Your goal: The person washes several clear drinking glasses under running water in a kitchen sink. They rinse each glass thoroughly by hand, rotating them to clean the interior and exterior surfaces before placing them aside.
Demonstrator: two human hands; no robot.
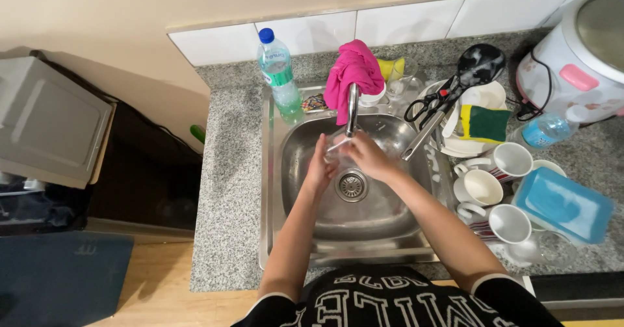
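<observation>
Steel sink (pixel 286 171): both hands' fingers, left hand (pixel 320 168) and right hand (pixel 368 156), curl around clear glass (pixel 338 146) mid-basin.

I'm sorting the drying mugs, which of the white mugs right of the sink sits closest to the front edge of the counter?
The white mug just beside the blue lid; the other two mugs lie farther back, toward the tiled wall.

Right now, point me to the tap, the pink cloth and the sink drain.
tap (pixel 351 109), head view, on its upright metal spout.
pink cloth (pixel 354 73), head view, on the middle of its draped folds.
sink drain (pixel 351 185), head view, on the strainer's centre.
</observation>
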